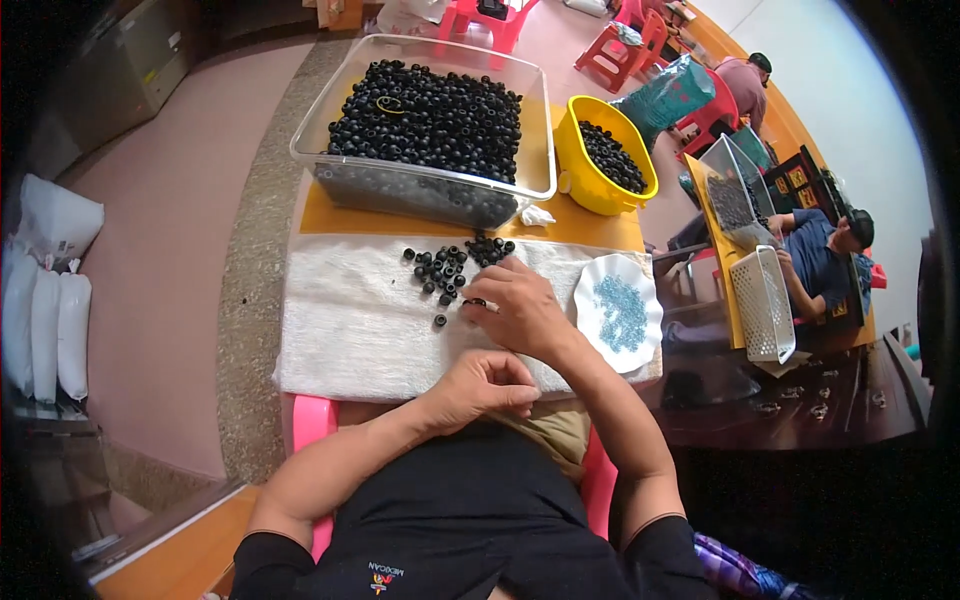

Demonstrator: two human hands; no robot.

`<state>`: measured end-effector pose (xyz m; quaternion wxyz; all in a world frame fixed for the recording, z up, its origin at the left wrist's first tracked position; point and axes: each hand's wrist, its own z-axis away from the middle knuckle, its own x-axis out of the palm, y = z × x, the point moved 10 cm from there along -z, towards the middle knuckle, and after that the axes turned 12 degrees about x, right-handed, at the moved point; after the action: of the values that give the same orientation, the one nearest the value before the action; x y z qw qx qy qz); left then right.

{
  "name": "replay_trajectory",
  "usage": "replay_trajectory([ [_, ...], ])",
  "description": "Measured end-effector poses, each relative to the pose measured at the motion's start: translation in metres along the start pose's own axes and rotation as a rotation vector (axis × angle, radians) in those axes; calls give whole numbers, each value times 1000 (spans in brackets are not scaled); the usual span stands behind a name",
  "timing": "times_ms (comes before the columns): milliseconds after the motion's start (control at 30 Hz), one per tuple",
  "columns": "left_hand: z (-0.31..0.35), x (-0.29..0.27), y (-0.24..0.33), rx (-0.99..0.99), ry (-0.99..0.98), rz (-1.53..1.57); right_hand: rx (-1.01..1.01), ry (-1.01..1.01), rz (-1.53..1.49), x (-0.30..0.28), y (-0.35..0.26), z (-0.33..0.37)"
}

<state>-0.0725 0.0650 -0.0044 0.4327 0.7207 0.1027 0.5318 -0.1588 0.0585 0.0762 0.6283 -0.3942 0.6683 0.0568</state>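
Note:
Loose round black pieces with holes, like large beads (440,270), lie in a cluster on a white towel (340,330) in front of me. A second small pile of black pieces (488,249) sits just beyond my right fingertips. My right hand (522,305) reaches over the towel, its thumb and fingers closing on one black bead (474,302). Nearer my body, my left hand (485,385) is curled at the towel's front edge with thumb and fingers together; whatever they may hold is too small to see. Right of my right hand, a white scalloped plate (592,281) carries tiny pale blue beads (621,312).
A clear plastic bin (425,172) full of black pieces stands at the far side of the table. Beside it are a yellow tub (590,180) and crumpled tissue (537,216). Rightward, a person (822,250) sits at another table with a white basket (762,305).

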Motion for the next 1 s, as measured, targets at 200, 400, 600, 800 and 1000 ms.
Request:
replay_trajectory([
  [200,-1,2,6,3,-27,5,29,-83,197,30,-3,-19],
  [400,1,2,-1,-22,-10,36,-2,-39,326,42,-6,-19],
  [600,0,2,-1,9,-24,15,-11,-15,243,36,-5,-19],
  [800,1,1,-2,-13,4,34,8,-34,236,44,-1,-21],
  [1000,0,1,3,9,-8,17,26,-18,163,34,-4,-20],
])
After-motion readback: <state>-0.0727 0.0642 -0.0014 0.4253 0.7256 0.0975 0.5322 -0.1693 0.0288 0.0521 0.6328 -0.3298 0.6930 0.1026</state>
